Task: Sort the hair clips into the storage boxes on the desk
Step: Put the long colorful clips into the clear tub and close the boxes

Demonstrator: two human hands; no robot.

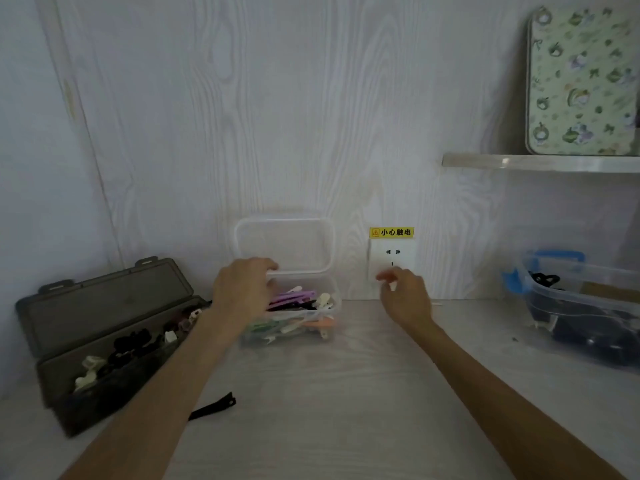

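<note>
A small clear box (332,308) stands at the back of the desk with its clear lid (287,244) raised against the wall. Inside lie several long pastel clips (298,296), purple, white and pink. My left hand (242,292) reaches over the box's left part, fingers near the lid's lower edge. My right hand (405,296) hovers to the right of the box, fingers loosely curled, holding nothing. A grey box (104,341) at the left stands with its lid up and holds black and white claw clips. One black clip (213,407) lies loose on the desk.
A clear bin with blue latches (581,306) holding dark items stands at the right. A wall socket (393,261) with a yellow warning label sits behind my right hand. A shelf (540,162) above carries a floral tin (581,84).
</note>
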